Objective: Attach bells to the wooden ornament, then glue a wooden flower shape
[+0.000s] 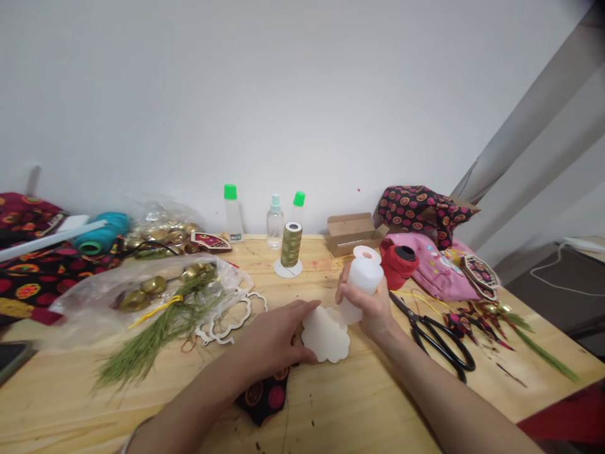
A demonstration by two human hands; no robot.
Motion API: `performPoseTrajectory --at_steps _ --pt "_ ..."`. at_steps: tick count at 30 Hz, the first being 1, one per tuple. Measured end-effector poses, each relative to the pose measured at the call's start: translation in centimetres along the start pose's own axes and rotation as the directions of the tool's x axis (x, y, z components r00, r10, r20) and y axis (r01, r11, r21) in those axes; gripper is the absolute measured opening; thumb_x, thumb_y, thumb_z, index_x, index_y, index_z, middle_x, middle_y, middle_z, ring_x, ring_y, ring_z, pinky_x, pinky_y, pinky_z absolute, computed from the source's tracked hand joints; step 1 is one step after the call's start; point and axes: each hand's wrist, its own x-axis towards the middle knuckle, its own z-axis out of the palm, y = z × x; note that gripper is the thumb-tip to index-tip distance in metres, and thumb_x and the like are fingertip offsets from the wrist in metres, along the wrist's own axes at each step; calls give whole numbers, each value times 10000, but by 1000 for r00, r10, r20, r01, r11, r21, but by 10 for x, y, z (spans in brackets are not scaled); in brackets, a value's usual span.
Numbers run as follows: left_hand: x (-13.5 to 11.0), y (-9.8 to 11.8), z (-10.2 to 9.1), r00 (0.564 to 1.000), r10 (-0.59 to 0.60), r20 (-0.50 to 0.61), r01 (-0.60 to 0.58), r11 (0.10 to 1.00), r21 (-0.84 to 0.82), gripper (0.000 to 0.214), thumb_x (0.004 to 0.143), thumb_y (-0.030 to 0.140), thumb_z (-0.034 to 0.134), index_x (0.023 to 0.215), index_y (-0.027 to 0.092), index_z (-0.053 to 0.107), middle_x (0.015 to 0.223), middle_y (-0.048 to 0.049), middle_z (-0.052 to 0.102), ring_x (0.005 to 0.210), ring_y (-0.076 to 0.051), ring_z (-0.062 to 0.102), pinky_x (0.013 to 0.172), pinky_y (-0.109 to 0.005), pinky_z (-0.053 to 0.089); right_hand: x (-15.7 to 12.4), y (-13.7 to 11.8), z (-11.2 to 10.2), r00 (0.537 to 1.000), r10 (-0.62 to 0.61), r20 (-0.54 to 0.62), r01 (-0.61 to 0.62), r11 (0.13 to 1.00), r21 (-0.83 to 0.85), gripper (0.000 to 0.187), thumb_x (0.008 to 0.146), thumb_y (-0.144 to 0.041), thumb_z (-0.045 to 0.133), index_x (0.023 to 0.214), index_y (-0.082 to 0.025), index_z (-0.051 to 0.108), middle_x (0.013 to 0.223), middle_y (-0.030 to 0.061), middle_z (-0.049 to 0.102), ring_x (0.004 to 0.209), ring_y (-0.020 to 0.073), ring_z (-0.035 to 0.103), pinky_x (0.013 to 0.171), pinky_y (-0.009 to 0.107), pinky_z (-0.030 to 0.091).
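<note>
My right hand [373,309] is wrapped round a translucent white squeeze bottle [365,277]. The bottle is tipped with its base up, and its lower end is over the edge of a white scalloped flat piece [326,340]. My left hand [278,331] grips that piece at its left edge between thumb and fingers. Whether the bottle's tip touches the piece is hidden from me. Below my left hand lies a dark patterned fabric scrap [265,397]. Left of it, partly behind my hand, are white scalloped frames [236,318].
Black-handled scissors [442,343] and a red thread cone [399,261] lie to the right. An olive thread spool [292,244] stands ahead, before several bottles by the wall. A green tassel [146,340] and a plastic bag with gold bells [142,293] lie left. A cardboard box [352,233] sits behind.
</note>
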Motion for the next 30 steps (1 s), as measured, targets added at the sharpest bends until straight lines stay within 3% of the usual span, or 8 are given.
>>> performPoseTrajectory --at_steps 4,9,12,17,30 --pt "-1 0 0 1000 -9 6 9 1000 -4 691 609 420 607 1230 301 327 1215 3 483 1000 -214 498 822 -312 384 1 -7 0 999 27 32 -27 1000 7 153 566 -224 632 582 -157 496 474 -33 505 416 92 431 398 216 317" --pt "-1 0 0 1000 -17 2 17 1000 2 668 605 435 600 1213 295 361 1195 6 500 980 -214 509 805 -296 387 0 -17 -6 999 -48 -20 49 997 58 149 605 -219 612 700 -170 507 485 -40 505 438 103 439 439 229 317" --pt "0 -1 1 1000 -10 -10 10 1000 -3 668 600 443 601 1209 307 362 1188 17 504 966 -206 516 795 -294 393 -8 -15 -10 1000 -25 3 25 999 37 154 610 -234 618 693 -170 506 501 -31 508 443 110 448 434 232 314" --pt "1 -1 2 1000 -25 -5 25 1000 5 672 595 436 600 1210 304 363 1210 9 485 998 -214 498 822 -307 384 -19 -6 -10 998 -28 -56 32 996 80 172 608 -265 618 704 -179 504 507 -32 508 444 117 456 430 236 327" --pt "-1 2 1 1000 7 -18 -7 1000 -20 630 604 428 599 1184 296 394 1124 6 542 936 -214 522 765 -306 403 -28 -4 -6 998 25 60 -30 997 77 170 605 -285 636 618 -175 507 518 -22 493 456 115 455 437 241 321"
